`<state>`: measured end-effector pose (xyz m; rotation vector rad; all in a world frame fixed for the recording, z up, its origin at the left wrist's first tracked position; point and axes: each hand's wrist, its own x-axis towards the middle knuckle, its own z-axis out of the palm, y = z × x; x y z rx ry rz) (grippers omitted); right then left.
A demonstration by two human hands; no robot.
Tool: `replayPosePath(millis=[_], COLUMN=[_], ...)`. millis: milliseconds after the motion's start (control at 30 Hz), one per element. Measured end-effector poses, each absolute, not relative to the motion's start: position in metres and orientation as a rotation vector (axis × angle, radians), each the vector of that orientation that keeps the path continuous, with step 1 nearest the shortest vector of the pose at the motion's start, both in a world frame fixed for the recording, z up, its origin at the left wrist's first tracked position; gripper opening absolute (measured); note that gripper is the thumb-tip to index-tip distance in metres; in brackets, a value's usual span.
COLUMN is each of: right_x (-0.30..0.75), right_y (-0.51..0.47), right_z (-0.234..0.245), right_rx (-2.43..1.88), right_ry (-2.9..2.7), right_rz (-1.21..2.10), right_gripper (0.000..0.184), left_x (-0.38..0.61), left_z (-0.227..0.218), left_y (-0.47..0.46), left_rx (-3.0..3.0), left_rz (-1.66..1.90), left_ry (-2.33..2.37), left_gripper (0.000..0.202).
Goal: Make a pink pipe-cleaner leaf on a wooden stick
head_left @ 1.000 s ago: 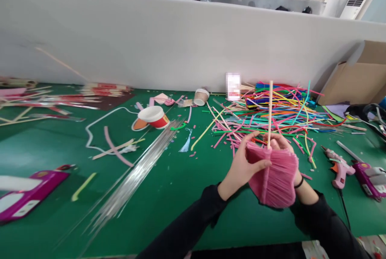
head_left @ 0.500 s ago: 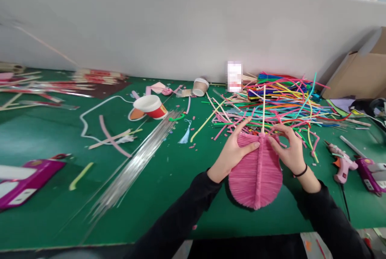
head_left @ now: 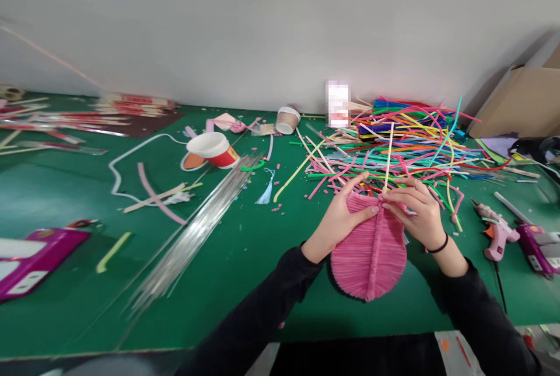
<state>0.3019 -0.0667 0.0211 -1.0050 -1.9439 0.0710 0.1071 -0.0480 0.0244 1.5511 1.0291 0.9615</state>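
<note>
A rounded pink pipe-cleaner fan hangs tilted over the table's front, a raised pink rib down its middle. From its top end a pale wooden stick points away from me. My left hand grips the fan's upper left side, thumb on the face near the rib, the other fingers partly behind. At the foot of the stick, my right hand is closed with thumb and fingertips pinching the fan's top by the rib. Whether a loose strand is also in that pinch I cannot make out.
Behind the hands lies a heap of coloured pipe cleaners. A pink glue gun rests at right, thin clear sticks at left. Also on the green table are a paper cup, a blue tassel and a purple device.
My right hand's fingers have moved left and closed in at the base of the stick. The stick now leans further right. My left hand keeps its grip; the view has shifted slightly.
</note>
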Motion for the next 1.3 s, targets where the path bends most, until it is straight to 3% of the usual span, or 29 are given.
replayPosePath(millis=[567, 800, 1300], right_x=[0.301, 0.299, 0.298], right_y=[-0.069, -0.068, -0.069], right_z=[0.012, 0.006, 0.010], right_rx=[-1.070, -1.043, -0.972], right_ry=[-2.037, -2.099, -2.068], right_rz=[-0.227, -0.051, 0.012], right_gripper=[0.026, 0.028, 0.024], left_x=[0.106, 0.106, 0.104], left_z=[0.025, 0.021, 0.011], left_y=[-0.047, -0.044, -0.036], left_rx=[1.697, 1.667, 1.363], left_rz=[0.983, 0.985, 0.887], left_ry=[0.989, 1.054, 0.856], left_gripper=[0.069, 0.068, 0.072])
